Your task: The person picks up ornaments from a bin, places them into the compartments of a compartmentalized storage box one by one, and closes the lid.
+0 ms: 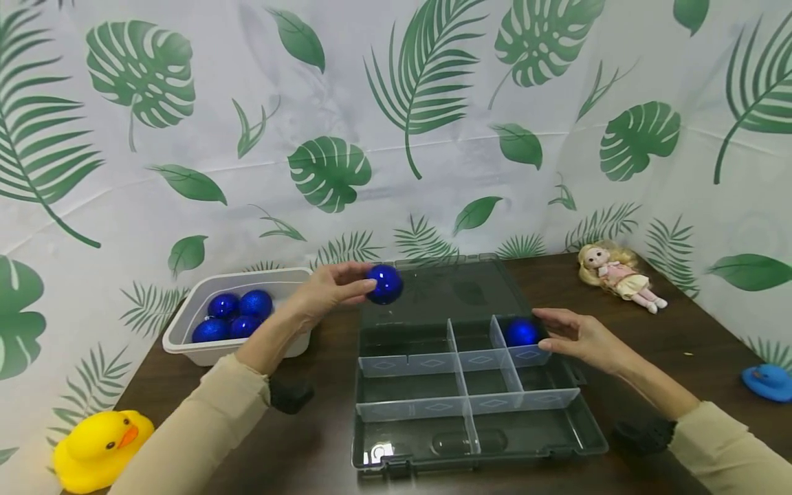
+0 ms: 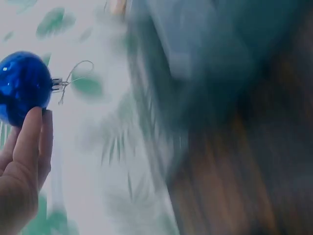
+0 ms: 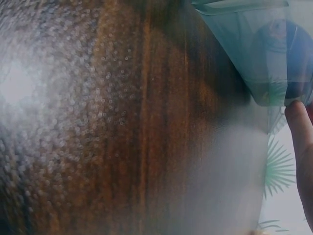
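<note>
My left hand (image 1: 331, 292) pinches a shiny blue Christmas bauble (image 1: 385, 284) between thumb and fingers, above the raised lid side of a dark see-through divider box (image 1: 408, 385). In the left wrist view the held bauble (image 2: 24, 85) shows its silver cap and string loop. At the box's far right compartment, where a matte blue bauble (image 1: 522, 333) sits, my right hand (image 1: 584, 340) has its thumb and fingers spread by the outer wall. In the right wrist view a fingertip (image 3: 293, 110) is at the box corner; whether it touches is unclear.
A white tub (image 1: 204, 354) with several blue baubles stands left of the box. A yellow rubber duck (image 1: 99, 450) is at the front left, a blond doll (image 1: 619, 275) at the back right, and a blue toy duck (image 1: 768, 382) at the right edge. Leaf-print cloth hangs behind.
</note>
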Demonstrator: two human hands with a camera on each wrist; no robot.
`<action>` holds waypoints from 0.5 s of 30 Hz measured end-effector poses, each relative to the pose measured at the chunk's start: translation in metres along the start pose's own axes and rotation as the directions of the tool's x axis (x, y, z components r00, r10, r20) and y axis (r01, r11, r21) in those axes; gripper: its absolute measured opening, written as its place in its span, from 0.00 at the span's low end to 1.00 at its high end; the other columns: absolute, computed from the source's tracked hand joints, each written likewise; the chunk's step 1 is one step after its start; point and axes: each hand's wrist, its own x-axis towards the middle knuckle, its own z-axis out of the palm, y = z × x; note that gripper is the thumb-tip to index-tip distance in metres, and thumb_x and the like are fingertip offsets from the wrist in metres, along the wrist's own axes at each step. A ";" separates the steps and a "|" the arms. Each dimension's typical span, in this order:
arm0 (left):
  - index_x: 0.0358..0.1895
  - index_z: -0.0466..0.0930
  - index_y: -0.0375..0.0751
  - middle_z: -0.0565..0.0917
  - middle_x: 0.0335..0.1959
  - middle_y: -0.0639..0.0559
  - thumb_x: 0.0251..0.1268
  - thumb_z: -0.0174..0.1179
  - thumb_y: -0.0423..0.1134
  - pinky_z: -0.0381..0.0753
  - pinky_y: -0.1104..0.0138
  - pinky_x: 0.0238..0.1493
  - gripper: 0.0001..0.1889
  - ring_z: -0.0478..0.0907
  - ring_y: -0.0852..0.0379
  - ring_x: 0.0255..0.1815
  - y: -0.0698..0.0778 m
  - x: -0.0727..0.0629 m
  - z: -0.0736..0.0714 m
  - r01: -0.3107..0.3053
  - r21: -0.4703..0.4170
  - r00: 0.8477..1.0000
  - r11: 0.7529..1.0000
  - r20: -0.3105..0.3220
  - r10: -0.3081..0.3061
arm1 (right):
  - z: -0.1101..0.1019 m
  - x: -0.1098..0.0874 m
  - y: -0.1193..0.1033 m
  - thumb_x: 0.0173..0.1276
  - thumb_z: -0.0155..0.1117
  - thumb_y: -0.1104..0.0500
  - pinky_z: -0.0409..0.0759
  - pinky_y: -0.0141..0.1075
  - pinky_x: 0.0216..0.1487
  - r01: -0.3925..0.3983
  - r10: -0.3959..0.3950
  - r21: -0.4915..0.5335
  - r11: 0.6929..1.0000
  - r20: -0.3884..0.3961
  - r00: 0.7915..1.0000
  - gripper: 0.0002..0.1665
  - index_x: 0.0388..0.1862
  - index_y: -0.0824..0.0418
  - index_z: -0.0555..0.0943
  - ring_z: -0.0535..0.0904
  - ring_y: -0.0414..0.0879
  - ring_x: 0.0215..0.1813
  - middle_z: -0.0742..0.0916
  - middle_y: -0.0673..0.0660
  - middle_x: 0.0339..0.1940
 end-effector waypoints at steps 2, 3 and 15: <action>0.64 0.67 0.31 0.73 0.60 0.35 0.66 0.57 0.35 0.74 0.58 0.58 0.24 0.74 0.47 0.59 0.004 0.012 0.024 0.015 -0.049 0.998 0.999 0.062 -0.012 | 0.000 -0.001 0.000 0.61 0.63 0.71 0.72 0.18 0.51 -0.001 0.001 0.004 1.000 -0.003 1.000 0.31 0.61 0.81 0.65 0.70 0.21 0.56 0.71 0.81 0.58; 0.64 0.66 0.30 0.73 0.60 0.34 0.67 0.56 0.34 0.74 0.58 0.58 0.24 0.74 0.46 0.59 0.005 0.017 0.035 0.022 -0.072 0.995 0.997 0.094 -0.015 | 0.000 -0.001 0.000 0.61 0.63 0.71 0.72 0.18 0.51 -0.001 0.001 0.006 1.000 -0.004 1.000 0.31 0.61 0.81 0.65 0.70 0.21 0.56 0.71 0.81 0.59; 0.61 0.72 0.34 0.78 0.53 0.41 0.63 0.61 0.36 0.77 0.61 0.55 0.23 0.79 0.50 0.54 -0.009 0.049 0.117 0.138 -0.090 0.974 0.986 0.193 -0.119 | 0.000 -0.001 -0.001 0.61 0.64 0.70 0.71 0.18 0.52 -0.018 0.018 -0.001 1.000 -0.006 1.000 0.32 0.62 0.80 0.65 0.69 0.21 0.56 0.71 0.80 0.59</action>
